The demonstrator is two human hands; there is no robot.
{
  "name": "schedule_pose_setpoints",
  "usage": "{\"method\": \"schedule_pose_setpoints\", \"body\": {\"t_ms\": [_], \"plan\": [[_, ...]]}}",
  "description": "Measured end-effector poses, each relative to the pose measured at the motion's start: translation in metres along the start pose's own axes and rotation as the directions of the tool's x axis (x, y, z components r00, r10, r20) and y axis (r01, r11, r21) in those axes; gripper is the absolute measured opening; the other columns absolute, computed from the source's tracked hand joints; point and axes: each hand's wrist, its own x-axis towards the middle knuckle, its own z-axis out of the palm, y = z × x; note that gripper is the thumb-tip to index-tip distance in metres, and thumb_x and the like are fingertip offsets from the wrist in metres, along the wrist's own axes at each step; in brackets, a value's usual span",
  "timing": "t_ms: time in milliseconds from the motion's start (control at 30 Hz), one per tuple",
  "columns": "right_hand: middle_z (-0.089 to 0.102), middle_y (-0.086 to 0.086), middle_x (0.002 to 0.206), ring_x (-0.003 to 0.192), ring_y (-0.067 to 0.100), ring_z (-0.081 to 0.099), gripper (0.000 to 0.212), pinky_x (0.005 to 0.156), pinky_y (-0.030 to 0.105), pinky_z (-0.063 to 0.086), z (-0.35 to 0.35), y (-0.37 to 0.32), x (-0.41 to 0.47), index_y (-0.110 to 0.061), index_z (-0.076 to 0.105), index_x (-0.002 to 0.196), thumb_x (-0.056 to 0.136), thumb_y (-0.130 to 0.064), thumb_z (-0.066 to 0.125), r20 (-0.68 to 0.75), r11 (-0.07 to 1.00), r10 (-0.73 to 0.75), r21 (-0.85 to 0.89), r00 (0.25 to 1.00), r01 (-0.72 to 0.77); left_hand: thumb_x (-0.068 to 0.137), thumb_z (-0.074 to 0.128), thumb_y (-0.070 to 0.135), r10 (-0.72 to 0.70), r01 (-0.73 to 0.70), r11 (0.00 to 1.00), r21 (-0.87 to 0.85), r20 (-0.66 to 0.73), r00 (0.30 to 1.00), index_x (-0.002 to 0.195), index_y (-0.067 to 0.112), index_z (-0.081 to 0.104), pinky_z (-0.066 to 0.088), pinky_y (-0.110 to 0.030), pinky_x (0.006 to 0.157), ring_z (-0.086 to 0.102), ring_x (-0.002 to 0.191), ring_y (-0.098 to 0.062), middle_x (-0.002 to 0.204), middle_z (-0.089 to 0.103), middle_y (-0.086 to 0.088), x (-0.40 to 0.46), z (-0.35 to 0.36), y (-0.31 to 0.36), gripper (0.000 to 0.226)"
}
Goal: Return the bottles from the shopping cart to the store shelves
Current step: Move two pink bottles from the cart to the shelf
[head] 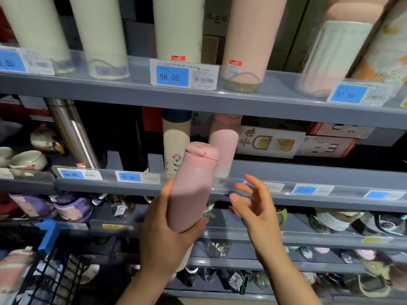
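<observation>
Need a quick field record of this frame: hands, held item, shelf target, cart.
left hand: gripping the lower body of the pink bottle, lid up, tilted slightly right
right hand: open, empty, fingers spread beside the bottle, not touching it
bottle position: in front of the middle shelf rail, not yet on the shelf
nearest shelf match: pink bottle on shelf, just behind the held one
shopping cart: lower left, items inside blurred
top shelf tag: reads 58.00

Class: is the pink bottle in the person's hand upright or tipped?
Tipped: the pink bottle leans right, cap toward the shelf, held low by the left hand.
</observation>
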Motion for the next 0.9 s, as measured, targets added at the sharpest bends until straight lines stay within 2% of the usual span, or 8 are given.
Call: {"method": "schedule_pose_setpoints", "body": {"t_ms": [100, 167, 300, 400, 500, 600, 667, 900], "plan": [[0.065, 0.003, 0.120, 0.095, 0.008, 0.069, 0.077, 0.074, 0.022, 0.054, 0.004, -0.004, -0.020, -0.034, 0.038, 0.133, 0.067, -0.029, 0.076, 0.076, 0.979, 0.121, 0.157, 0.990, -0.131, 0.055, 0.087, 0.041, 0.062, -0.068, 0.994, 0.084, 0.067, 0.996, 0.138, 0.048, 0.032, 0.045, -0.032, 0.076, 0.052, 0.108, -0.015, 0.123, 0.050, 0.015, 0.000, 0.036, 0.016, 0.100], [0.067, 0.006, 0.117, 0.094, 0.013, 0.070, 0.078, 0.072, 0.023, 0.055, -0.001, -0.006, -0.023, -0.030, 0.036, 0.133, 0.066, -0.015, 0.073, -0.010, 0.967, 0.128, 0.222, 0.992, -0.123, 0.055, 0.087, 0.030, 0.124, -0.142, 0.984, 0.106, 0.164, 0.979, 0.139, 0.048, 0.027, 0.037, -0.029, 0.079, 0.048, 0.112, -0.017, 0.127, 0.051, 0.006, -0.001, 0.059, 0.030, 0.104], [0.068, 0.007, 0.112, 0.094, 0.017, 0.070, 0.076, 0.070, 0.029, 0.057, -0.040, -0.016, -0.018, -0.021, 0.045, 0.128, 0.060, -0.016, 0.078, -0.229, 0.977, 0.150, 0.185, 0.962, -0.108, 0.057, 0.066, 0.051, 0.211, -0.246, 0.967, 0.066, 0.334, 0.919, 0.140, 0.042, 0.024, 0.044, -0.029, 0.078, 0.046, 0.110, -0.013, 0.125, 0.050, 0.005, -0.003, 0.095, 0.050, 0.094], [0.072, 0.008, 0.099, 0.083, 0.021, 0.071, 0.069, 0.058, 0.029, 0.054, -0.076, -0.021, -0.008, -0.017, 0.050, 0.125, 0.061, -0.015, 0.076, -0.249, 0.949, 0.245, 0.258, 0.937, -0.179, 0.062, 0.063, 0.061, 0.194, -0.133, 0.978, -0.159, 0.467, 0.863, 0.134, 0.057, 0.027, 0.038, -0.014, 0.093, 0.042, 0.119, 0.003, 0.134, 0.038, 0.029, -0.002, 0.108, 0.056, 0.081], [0.069, 0.006, 0.091, 0.073, 0.017, 0.069, 0.068, 0.057, 0.036, 0.056, -0.104, -0.022, 0.013, -0.011, 0.050, 0.128, 0.066, -0.013, 0.078, -0.273, 0.898, 0.345, 0.374, 0.898, -0.231, 0.077, 0.051, 0.063, 0.204, -0.093, 0.965, -0.245, 0.480, 0.853, 0.126, 0.056, 0.035, 0.035, -0.006, 0.092, 0.044, 0.118, 0.010, 0.130, 0.044, 0.031, 0.008, 0.112, 0.051, 0.052], [0.063, 0.010, 0.108, 0.086, 0.021, 0.066, 0.055, 0.059, 0.039, 0.058, -0.123, -0.026, 0.043, -0.012, 0.048, 0.129, 0.079, -0.016, 0.068, -0.316, 0.840, 0.396, 0.503, 0.862, -0.202, 0.094, 0.039, 0.045, 0.334, -0.340, 0.940, -0.040, 0.324, 0.885, 0.129, 0.037, 0.051, 0.037, -0.016, 0.098, 0.048, 0.119, 0.000, 0.129, 0.055, 0.012, 0.025, 0.115, 0.033, 0.037], [0.060, 0.011, 0.116, 0.090, 0.022, 0.064, 0.045, 0.058, 0.039, 0.059, -0.132, -0.029, 0.064, -0.015, 0.046, 0.127, 0.086, -0.015, 0.065, -0.365, 0.838, 0.391, 0.521, 0.845, -0.163, 0.098, 0.037, 0.031, 0.492, -0.547, 0.804, 0.233, 0.256, 0.832, 0.130, 0.017, 0.054, 0.036, -0.032, 0.101, 0.050, 0.116, -0.015, 0.127, 0.058, -0.001, 0.035, 0.121, 0.013, 0.039], [0.057, 0.006, 0.118, 0.099, 0.024, 0.064, 0.063, 0.078, 0.051, 0.057, -0.126, -0.026, 0.116, -0.022, 0.033, 0.131, 0.082, -0.010, 0.071, -0.470, 0.870, 0.341, 0.485, 0.814, -0.085, 0.083, 0.044, 0.036, 0.364, -0.549, 0.606, 0.576, 0.413, 0.835, 0.143, 0.014, 0.042, 0.031, -0.046, 0.106, 0.040, 0.132, -0.022, 0.145, 0.047, -0.006, 0.032, 0.133, -0.017, 0.064]]}}
